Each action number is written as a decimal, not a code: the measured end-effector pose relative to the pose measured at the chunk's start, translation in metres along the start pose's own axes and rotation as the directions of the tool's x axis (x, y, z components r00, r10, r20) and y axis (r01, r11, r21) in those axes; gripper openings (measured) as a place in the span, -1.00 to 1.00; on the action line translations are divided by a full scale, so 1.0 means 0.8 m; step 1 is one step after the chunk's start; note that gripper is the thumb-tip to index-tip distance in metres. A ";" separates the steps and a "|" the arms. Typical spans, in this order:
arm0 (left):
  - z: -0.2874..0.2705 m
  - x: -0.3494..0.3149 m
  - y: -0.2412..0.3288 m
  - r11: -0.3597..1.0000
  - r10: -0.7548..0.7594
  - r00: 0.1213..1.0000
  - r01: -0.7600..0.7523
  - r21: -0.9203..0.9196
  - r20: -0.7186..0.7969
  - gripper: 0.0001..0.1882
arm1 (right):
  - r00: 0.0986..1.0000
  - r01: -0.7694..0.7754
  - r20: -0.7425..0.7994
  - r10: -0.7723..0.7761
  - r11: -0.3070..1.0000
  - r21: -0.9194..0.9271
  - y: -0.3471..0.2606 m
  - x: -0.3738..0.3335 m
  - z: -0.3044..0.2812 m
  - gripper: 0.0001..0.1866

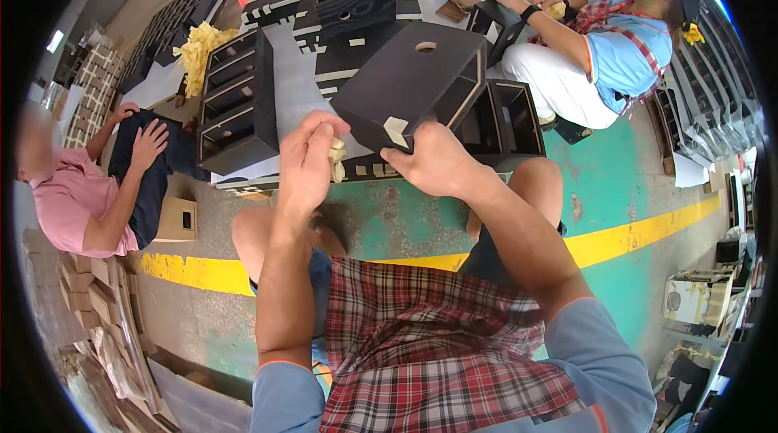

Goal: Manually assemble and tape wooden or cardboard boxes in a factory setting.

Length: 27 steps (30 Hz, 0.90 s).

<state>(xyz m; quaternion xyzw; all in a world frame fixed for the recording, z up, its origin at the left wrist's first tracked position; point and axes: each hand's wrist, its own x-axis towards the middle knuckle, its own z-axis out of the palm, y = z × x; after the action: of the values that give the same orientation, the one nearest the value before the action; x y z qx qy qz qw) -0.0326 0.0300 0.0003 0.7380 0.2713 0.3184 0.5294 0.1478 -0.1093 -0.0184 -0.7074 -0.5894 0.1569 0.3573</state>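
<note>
Green floor [604, 165] is spreading beneath a white-covered table [296, 80]. A black box [389, 80] is tilting above its near side, R hand [433, 159] gripping its lower edge, fingers curled. L hand [306, 159] is bunching nearly closed, holding a tape wad [337, 164]. Some tape's prob. off; one patch [396, 131] is remaining; hidden faces, can't tell.
</note>
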 end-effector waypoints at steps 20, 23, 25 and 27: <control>0.012 0.010 -0.007 0.804 -0.122 0.987 0.159 -0.573 0.102 -0.68 | 1.000 -0.014 -0.014 0.024 0.870 0.494 -0.021 -0.014 -0.016 -0.54; 0.008 0.011 -0.014 0.812 -0.076 0.996 0.091 -0.576 0.050 -0.63 | 0.984 -0.093 0.175 -0.038 0.728 0.679 -0.017 -0.021 -0.029 -0.26; 0.004 0.008 -0.008 0.826 -0.059 0.997 0.079 -0.558 0.054 -0.63 | 0.961 -0.127 0.243 -0.133 0.567 0.814 -0.010 -0.022 -0.032 -0.11; -0.001 0.005 0.001 0.835 -0.053 0.995 0.092 -0.542 0.087 -0.62 | 0.947 -0.151 0.264 -0.183 0.472 0.868 0.026 -0.020 -0.026 -0.09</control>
<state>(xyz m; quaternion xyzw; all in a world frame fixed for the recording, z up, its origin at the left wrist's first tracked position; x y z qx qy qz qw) -0.0304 0.0335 0.0017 0.5565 0.1787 0.3367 0.7383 0.1719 -0.1323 -0.0211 -0.3814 -0.4807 0.5464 0.5700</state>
